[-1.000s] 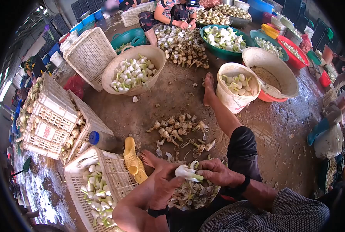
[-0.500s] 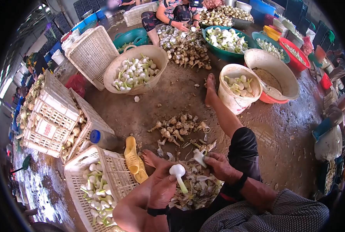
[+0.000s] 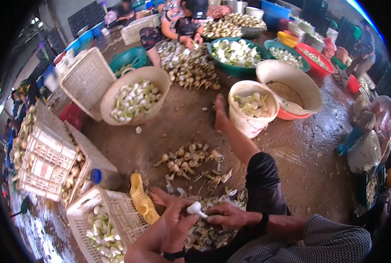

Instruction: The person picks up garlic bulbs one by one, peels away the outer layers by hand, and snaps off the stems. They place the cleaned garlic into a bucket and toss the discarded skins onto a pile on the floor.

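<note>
A peeled white garlic bulb is held between my two hands, above a pile of peelings on the floor. My left hand grips the bulb end with thumb and fingers. My right hand pinches the stem end from the right. Unpeeled bulbs lie in a small heap on the floor beyond my hands. A white crate at the lower left has peeled garlic in it.
A yellow shoe and a blue-capped jar stand beside the crate. Farther off are a beige basin, a white bucket and a green basin, all with garlic. A co-worker sits by a large garlic heap.
My right hand has moved left and down to the stem of the bulb in my left hand. The white piece it held before is no longer visible. The view has shifted.
</note>
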`<state>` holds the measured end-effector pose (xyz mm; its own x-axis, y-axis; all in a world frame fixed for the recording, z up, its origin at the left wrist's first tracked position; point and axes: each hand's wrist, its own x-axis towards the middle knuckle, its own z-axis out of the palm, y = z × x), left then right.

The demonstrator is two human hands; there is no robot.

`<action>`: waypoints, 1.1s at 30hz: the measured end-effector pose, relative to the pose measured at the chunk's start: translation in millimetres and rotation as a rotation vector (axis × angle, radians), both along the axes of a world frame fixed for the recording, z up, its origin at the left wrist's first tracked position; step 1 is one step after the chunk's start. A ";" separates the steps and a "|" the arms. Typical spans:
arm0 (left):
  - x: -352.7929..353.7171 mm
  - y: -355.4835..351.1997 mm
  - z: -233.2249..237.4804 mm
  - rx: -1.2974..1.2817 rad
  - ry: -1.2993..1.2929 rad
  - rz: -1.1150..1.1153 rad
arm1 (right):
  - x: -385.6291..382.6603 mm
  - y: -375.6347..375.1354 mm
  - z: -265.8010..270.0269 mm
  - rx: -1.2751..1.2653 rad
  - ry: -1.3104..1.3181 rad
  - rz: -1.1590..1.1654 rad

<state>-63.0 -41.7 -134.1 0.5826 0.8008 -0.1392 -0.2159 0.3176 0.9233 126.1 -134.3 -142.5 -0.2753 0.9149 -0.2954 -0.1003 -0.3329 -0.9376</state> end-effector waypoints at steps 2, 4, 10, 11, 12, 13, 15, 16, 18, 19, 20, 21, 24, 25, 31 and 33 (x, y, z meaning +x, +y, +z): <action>6.9 -1.2 12.3 0.014 0.027 0.002 | 0.5 -0.3 -6.0 -0.045 0.097 -0.026; 7.7 -1.2 11.8 -0.032 0.051 0.018 | 10.3 2.6 7.9 -0.082 0.134 -0.086; 0.1 4.4 4.1 0.018 0.101 0.010 | 132.6 53.2 55.8 0.157 -0.032 -0.705; -0.5 3.9 1.6 0.017 0.121 -0.008 | 144.9 65.1 73.1 0.264 -0.085 -0.741; -1.0 3.3 0.4 0.016 0.142 -0.025 | 162.7 72.0 79.5 0.222 -0.167 -0.664; 0.9 3.8 3.4 0.008 0.144 -0.011 | 166.7 75.9 86.3 0.171 -0.255 -0.589; 1.7 2.8 9.5 0.037 0.156 -0.025 | 160.6 80.4 76.2 0.094 -0.325 -0.486; 0.3 2.5 11.1 0.017 0.177 -0.013 | 157.3 83.5 58.0 0.075 -0.356 -0.462; 0.0 4.4 12.8 0.009 0.160 0.001 | 150.6 91.1 20.4 0.041 -0.373 -0.430; -0.6 5.0 12.4 -0.006 0.153 0.002 | 146.5 97.3 1.5 -0.034 -0.460 -0.310; -1.1 4.4 10.9 -0.015 0.164 0.002 | 142.2 104.1 -17.2 -0.104 -0.545 -0.191; -1.0 4.1 9.2 -0.017 0.144 0.009 | 133.9 111.1 -35.9 -0.074 -0.655 -0.145; -2.5 7.3 10.0 -0.031 0.117 -0.001 | 112.7 127.5 -109.8 0.052 -0.895 -0.042; -3.7 8.0 11.4 -0.036 0.111 -0.024 | 106.8 129.4 -132.9 0.152 -1.023 0.008; -5.3 8.1 13.4 -0.162 0.129 -0.034 | 77.2 114.2 -217.0 0.272 -1.320 0.156; -6.3 8.3 8.4 -0.142 0.139 -0.036 | 75.5 110.4 -225.3 0.358 -1.333 0.088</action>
